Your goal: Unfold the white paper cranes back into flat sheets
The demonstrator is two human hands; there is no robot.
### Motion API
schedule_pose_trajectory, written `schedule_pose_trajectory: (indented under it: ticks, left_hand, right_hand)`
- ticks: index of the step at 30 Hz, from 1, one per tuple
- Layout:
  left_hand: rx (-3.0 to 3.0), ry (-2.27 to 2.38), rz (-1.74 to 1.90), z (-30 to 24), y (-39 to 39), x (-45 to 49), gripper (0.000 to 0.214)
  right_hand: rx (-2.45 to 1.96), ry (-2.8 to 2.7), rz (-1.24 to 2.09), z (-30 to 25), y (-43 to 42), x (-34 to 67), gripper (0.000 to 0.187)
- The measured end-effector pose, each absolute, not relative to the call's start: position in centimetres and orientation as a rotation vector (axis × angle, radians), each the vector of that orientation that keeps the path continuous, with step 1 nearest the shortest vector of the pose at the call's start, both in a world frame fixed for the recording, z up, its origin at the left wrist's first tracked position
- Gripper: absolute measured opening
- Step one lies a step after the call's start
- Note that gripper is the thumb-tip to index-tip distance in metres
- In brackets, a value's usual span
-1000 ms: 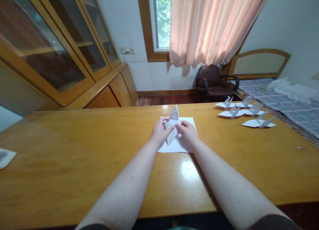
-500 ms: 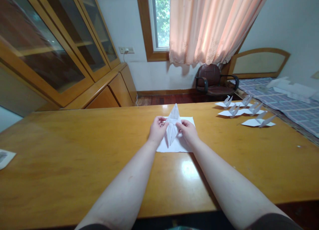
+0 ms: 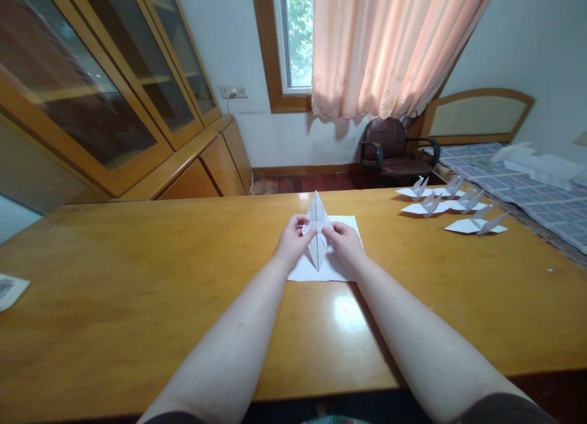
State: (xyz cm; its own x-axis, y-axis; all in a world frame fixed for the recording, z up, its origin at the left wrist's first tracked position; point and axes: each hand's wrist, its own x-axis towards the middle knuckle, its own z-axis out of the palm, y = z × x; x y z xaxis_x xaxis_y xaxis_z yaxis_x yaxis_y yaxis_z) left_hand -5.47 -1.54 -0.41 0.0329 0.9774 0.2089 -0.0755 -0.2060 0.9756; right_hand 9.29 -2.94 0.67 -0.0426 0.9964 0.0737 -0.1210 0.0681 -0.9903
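Between my two hands is a folded sheet of white paper [image 3: 317, 211], shaped like a long diamond with a crease down its middle. My left hand [image 3: 292, 239] pinches its left side, thumb on the front. My right hand [image 3: 345, 240] grips the right side near the middle, thumb also on the front. Both hands are closed on it; some fingertips are hidden behind the paper. Beneath lies a flat white sheet [image 3: 330, 272] on the wooden table [image 3: 183, 301].
Several white paper cranes [image 3: 474, 226] stand at the table's far right. A printed paper [image 3: 13, 292] lies at the left edge. Beyond the table are a brown armchair [image 3: 389, 145], a glass-door cabinet [image 3: 114, 100] and a bed with a checked cover [image 3: 513, 179].
The folded paper has turned from a slight tilt to nearly upright, its top point moving left. Its lower points now lie together as one. Both hands keep hold, barely shifting.
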Motion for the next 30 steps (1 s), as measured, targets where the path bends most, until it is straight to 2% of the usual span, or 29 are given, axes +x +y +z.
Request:
schedule_pose_trajectory:
  ticks: [4,6,12,17,20,30]
  left_hand:
    - [1.190,0.899,1.330,0.06,-1.75,-5.41,0.058]
    - [1.124,0.870,1.304,0.24,-1.83,-5.41,0.063]
    - [1.059,0.912,1.277,0.28,-1.64,-5.39,0.048]
    - [1.025,0.846,1.227,0.17,-1.47,-5.34,0.049]
    - [1.049,0.814,1.204,-0.03,-1.42,-5.35,0.043]
    - [1.144,0.969,1.219,-0.26,-1.43,-5.65,0.036]
  right_hand:
    - [-1.061,-1.213,1.221,0.68,-3.01,9.38,0.025]
    - [-1.063,-1.231,1.214,0.63,-3.04,9.41,0.026]
    - [-1.066,-1.259,1.227,0.57,-3.11,9.43,0.025]
    - [-1.086,-1.280,1.212,0.39,-2.97,9.49,0.027]
    - [-1.083,-1.264,1.206,0.19,-2.87,9.50,0.027]
    - [-1.090,-1.269,1.198,0.59,-3.10,9.34,0.024]
